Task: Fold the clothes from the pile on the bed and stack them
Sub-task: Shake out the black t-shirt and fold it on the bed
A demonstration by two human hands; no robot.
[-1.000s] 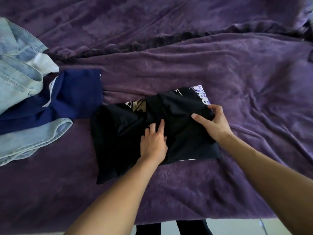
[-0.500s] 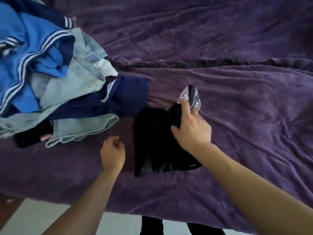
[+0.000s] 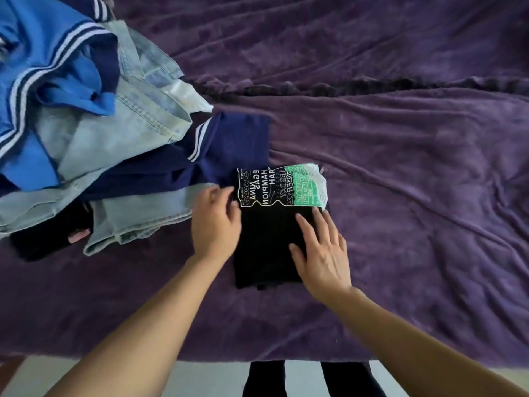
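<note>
While my right hand lies flat, fingers spread, on the folded black T-shirt near the bed's front edge, my left hand curls against its left side; I cannot tell whether it pinches cloth. This one garment looks nearly done. The pile by the bed's left edge is unfolded, and no stack shows yet.

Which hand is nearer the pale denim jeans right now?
Left. The left hand sits at the hem end of the jeans, beside the folded black shirt; the right hand lies flat on that shirt, farther right.
</note>
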